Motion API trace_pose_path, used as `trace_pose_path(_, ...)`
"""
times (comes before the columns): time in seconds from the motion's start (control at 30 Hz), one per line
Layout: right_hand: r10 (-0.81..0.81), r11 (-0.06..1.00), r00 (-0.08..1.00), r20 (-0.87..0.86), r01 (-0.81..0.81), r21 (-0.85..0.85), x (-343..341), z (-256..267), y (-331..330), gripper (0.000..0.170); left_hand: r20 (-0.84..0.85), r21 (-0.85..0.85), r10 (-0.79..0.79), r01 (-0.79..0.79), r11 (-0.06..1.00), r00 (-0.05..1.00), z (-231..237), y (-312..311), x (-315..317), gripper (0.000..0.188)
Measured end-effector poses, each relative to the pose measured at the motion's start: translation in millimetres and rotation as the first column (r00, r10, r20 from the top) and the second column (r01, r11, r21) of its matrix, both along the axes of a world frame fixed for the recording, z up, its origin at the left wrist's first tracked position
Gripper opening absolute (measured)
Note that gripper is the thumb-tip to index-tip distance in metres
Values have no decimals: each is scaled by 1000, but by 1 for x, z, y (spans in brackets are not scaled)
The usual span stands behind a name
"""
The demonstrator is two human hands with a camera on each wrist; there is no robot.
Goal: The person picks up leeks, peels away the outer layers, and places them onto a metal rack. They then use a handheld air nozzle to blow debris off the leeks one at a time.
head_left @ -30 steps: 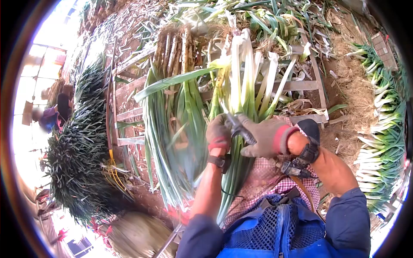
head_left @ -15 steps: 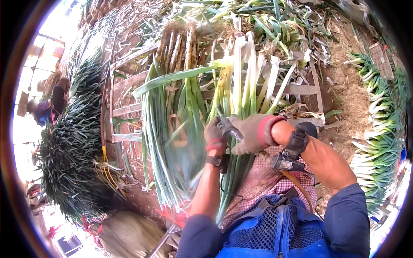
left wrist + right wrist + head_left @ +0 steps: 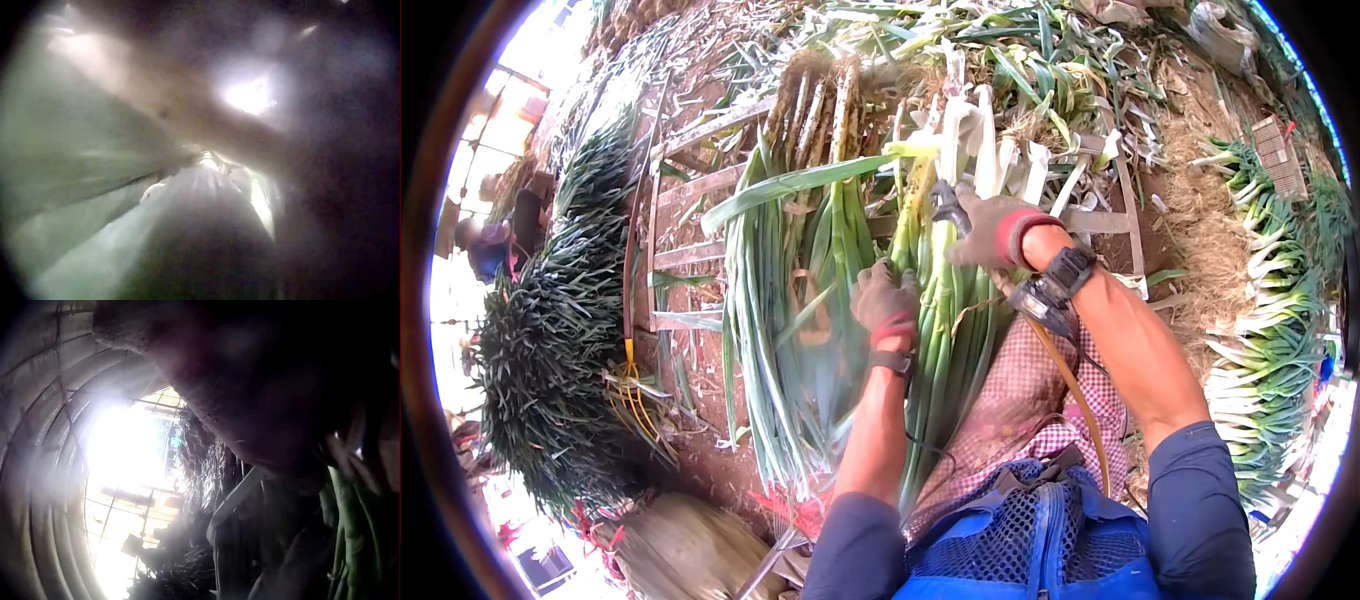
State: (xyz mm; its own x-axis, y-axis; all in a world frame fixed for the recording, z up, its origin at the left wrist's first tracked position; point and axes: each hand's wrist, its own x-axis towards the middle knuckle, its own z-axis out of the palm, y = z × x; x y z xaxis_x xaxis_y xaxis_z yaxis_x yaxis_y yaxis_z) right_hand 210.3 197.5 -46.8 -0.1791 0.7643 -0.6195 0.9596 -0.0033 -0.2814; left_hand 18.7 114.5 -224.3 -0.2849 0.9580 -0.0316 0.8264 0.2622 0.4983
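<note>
Closest to us are the blue mesh vest and the checked cloth over the lap, where a brown hose runs up toward the right hand. That hand grips a dark nozzle. The left hand lies over green leaves beside it; we cannot tell whether its fingers close on them, and the left wrist view is too blurred to help.

Just past the fingers lies a yellow-stained leek, which we judge only partly cleaned. To its right, white-shafted leeks lie on the slatted rack and look stripped. To its left, brown-shafted leeks bear dirty skins and roots, so we count them as left to do.

Farther out, we see strewn leaf scraps, a long row of pale leeks that looks finished, and a large dark-green heap, whose condition we cannot judge.
</note>
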Motion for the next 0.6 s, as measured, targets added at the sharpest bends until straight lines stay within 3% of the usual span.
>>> trace_pose_path(0.03,-57,998,998,3,57,-26,2,-1,6,104,-54,-81,-38,34,996,998,6,4,1,38)
trace_pose_path(0.1,-13,993,999,39,8,122,11,-18,12,105,-106,-83,-35,26,996,994,4,9,1,45)
trace_pose_path(0.2,-90,993,995,-48,86,-83,14,-9,-4,110,-234,-217,-124,72,973,964,13,17,1,51)
trace_pose_path(0.3,57,996,997,-46,-60,-69,11,0,-44,112,-219,-349,-204,119,930,954,12,33,-1,52)
trace_pose_path(0.43,167,947,980,-106,-189,-259,6,23,-93,117,-153,-396,-147,75,915,977,20,37,-6,52)
trace_pose_path(0.5,231,961,959,-163,-251,-114,14,10,-116,116,-144,-387,-155,88,918,977,33,28,-6,45)
trace_pose_path(0.57,225,966,962,-155,-241,-90,16,3,-116,117,-134,-388,-130,68,919,982,39,19,-9,43)
trace_pose_path(0.6,136,983,982,-129,-150,-104,16,2,-108,118,-131,-354,-160,105,929,978,44,13,-13,44)
